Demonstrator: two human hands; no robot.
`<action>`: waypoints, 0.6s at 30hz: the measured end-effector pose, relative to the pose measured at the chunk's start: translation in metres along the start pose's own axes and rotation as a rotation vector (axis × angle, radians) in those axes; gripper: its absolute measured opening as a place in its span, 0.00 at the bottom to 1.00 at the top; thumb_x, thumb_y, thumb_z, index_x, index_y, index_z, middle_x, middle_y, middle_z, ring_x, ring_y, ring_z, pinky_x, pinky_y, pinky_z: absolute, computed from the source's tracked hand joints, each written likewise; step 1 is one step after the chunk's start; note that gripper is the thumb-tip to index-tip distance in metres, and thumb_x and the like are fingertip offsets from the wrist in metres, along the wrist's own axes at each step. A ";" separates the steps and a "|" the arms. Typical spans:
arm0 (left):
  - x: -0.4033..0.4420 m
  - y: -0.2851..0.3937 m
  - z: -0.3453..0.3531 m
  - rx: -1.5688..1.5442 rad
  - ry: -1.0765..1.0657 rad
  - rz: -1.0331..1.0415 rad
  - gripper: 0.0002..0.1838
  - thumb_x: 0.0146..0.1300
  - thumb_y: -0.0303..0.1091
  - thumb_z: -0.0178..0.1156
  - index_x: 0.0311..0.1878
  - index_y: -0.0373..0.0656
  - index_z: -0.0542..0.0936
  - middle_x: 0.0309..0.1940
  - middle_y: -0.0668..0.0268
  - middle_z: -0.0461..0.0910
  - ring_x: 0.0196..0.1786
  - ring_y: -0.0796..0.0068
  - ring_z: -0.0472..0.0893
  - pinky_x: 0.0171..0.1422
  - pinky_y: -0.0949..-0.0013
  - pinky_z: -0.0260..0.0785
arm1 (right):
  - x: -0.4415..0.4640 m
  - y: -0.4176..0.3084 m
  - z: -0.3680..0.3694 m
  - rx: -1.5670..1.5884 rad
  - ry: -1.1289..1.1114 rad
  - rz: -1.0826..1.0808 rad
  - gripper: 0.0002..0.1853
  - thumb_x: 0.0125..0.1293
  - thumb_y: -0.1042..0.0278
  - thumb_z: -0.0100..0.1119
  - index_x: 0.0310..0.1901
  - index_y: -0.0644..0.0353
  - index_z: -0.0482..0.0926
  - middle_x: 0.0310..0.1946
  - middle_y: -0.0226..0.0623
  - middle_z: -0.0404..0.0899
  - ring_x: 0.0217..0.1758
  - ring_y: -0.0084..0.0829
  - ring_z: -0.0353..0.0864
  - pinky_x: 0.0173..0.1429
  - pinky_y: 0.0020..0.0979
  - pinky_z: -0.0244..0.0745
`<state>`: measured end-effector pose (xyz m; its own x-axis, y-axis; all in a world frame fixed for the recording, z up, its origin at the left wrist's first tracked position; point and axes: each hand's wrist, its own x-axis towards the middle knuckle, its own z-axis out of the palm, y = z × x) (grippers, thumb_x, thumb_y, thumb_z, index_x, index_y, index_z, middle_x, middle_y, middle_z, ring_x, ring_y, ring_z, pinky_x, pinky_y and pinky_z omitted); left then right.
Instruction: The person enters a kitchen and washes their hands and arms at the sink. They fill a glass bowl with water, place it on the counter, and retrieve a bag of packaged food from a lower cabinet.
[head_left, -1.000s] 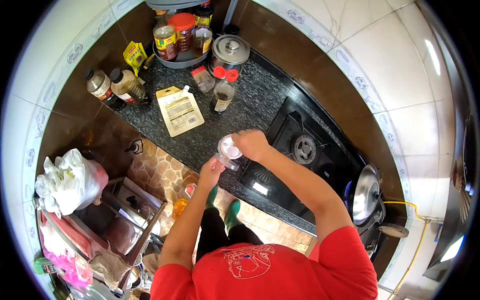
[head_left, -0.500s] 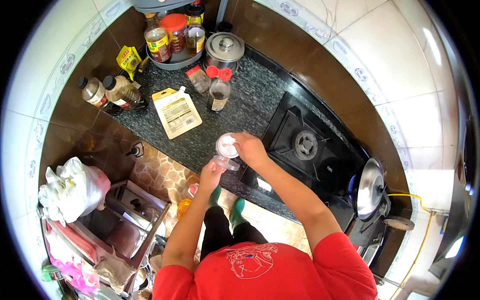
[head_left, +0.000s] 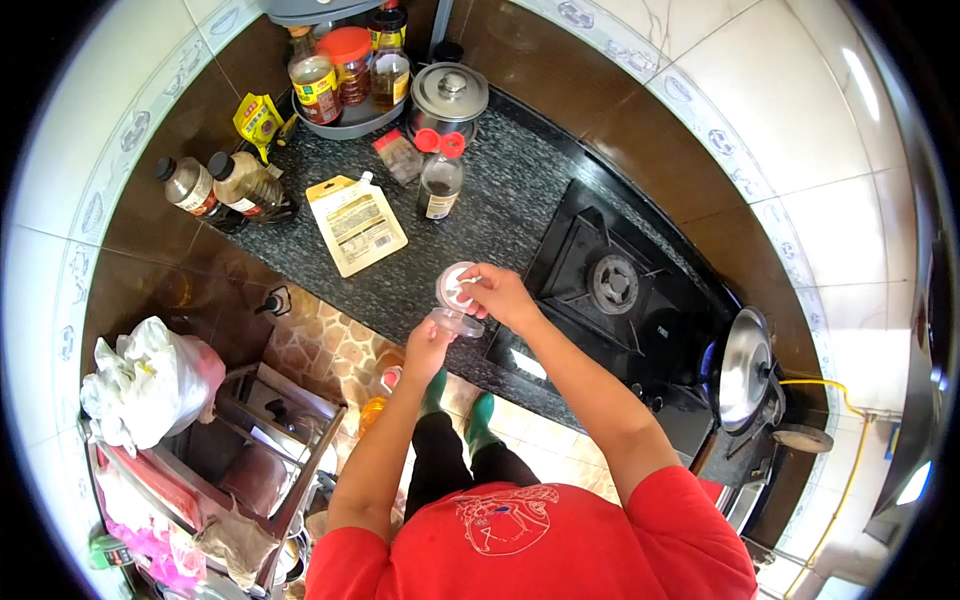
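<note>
My left hand (head_left: pixel 428 343) grips a clear round lid (head_left: pixel 460 323) by its edge, held just in front of a small round container. That container (head_left: pixel 444 285) has clear walls and white contents, and it is at the near edge of the counter. Over its mouth, my right hand (head_left: pixel 498 297) has thumb and fingers pinched together. Whatever lies between those fingertips is small and whitish, too small to name. Beyond the hands, a gold-and-white spout pouch (head_left: pixel 357 225) lies flat, and a glass bottle with an open red cap (head_left: pixel 440 187) stands upright.
To the right is a black gas hob (head_left: pixel 610 283), with a lidded wok (head_left: pixel 743 370) further right. A steel pot (head_left: pixel 450 95) and a grey tray of bottles (head_left: pixel 350 128) stand at the back. Two dark-capped bottles (head_left: pixel 245 185) are at left, above a rack (head_left: pixel 300 480).
My right hand's fingers have dipped further over the container's mouth and curled inward. My left hand and the lid have shifted slightly right. The view has moved a little.
</note>
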<state>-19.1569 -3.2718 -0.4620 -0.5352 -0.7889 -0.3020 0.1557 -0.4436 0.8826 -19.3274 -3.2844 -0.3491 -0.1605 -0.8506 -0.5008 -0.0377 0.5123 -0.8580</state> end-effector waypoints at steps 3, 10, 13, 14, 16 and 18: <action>0.000 0.002 -0.001 0.032 -0.016 0.010 0.08 0.65 0.27 0.50 0.44 0.37 0.75 0.38 0.66 0.79 0.38 0.80 0.77 0.45 0.75 0.71 | 0.000 0.003 0.002 0.182 -0.040 -0.023 0.10 0.60 0.66 0.60 0.41 0.61 0.78 0.29 0.33 0.81 0.28 0.22 0.78 0.32 0.23 0.76; -0.001 0.001 0.000 0.060 -0.008 0.018 0.08 0.64 0.27 0.51 0.44 0.37 0.76 0.38 0.67 0.79 0.37 0.81 0.77 0.43 0.76 0.70 | -0.006 0.009 -0.004 -0.598 0.266 -0.337 0.12 0.56 0.69 0.60 0.40 0.65 0.77 0.33 0.45 0.80 0.32 0.39 0.81 0.38 0.34 0.77; 0.000 0.001 0.001 0.070 0.006 -0.005 0.08 0.64 0.28 0.51 0.44 0.37 0.76 0.38 0.67 0.79 0.38 0.81 0.77 0.44 0.75 0.71 | -0.007 0.011 -0.004 -0.778 0.394 -0.577 0.10 0.54 0.71 0.59 0.38 0.64 0.78 0.35 0.48 0.79 0.35 0.47 0.80 0.41 0.40 0.76; 0.001 0.001 0.001 0.044 0.002 -0.001 0.08 0.64 0.28 0.52 0.44 0.37 0.76 0.38 0.67 0.79 0.38 0.80 0.77 0.44 0.75 0.71 | -0.005 0.013 -0.004 -0.817 0.362 -0.604 0.09 0.54 0.71 0.58 0.37 0.63 0.78 0.34 0.47 0.79 0.34 0.46 0.80 0.40 0.40 0.76; 0.002 -0.005 -0.001 0.019 -0.001 0.003 0.08 0.64 0.28 0.52 0.44 0.37 0.76 0.38 0.67 0.79 0.38 0.80 0.77 0.44 0.75 0.71 | -0.002 0.015 -0.001 -0.856 0.329 -0.631 0.07 0.55 0.72 0.56 0.36 0.62 0.78 0.34 0.45 0.79 0.34 0.44 0.80 0.39 0.41 0.76; 0.003 -0.008 -0.003 0.058 -0.011 0.006 0.08 0.64 0.29 0.53 0.44 0.37 0.76 0.38 0.67 0.79 0.39 0.80 0.78 0.44 0.74 0.71 | 0.000 0.015 0.005 -0.994 0.290 -0.594 0.07 0.54 0.71 0.55 0.34 0.61 0.78 0.32 0.44 0.79 0.34 0.43 0.80 0.38 0.39 0.76</action>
<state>-19.1571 -3.2717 -0.4713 -0.5433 -0.7869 -0.2926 0.1111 -0.4129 0.9040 -19.3228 -3.2778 -0.3626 -0.0718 -0.9925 0.0985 -0.9079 0.0242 -0.4186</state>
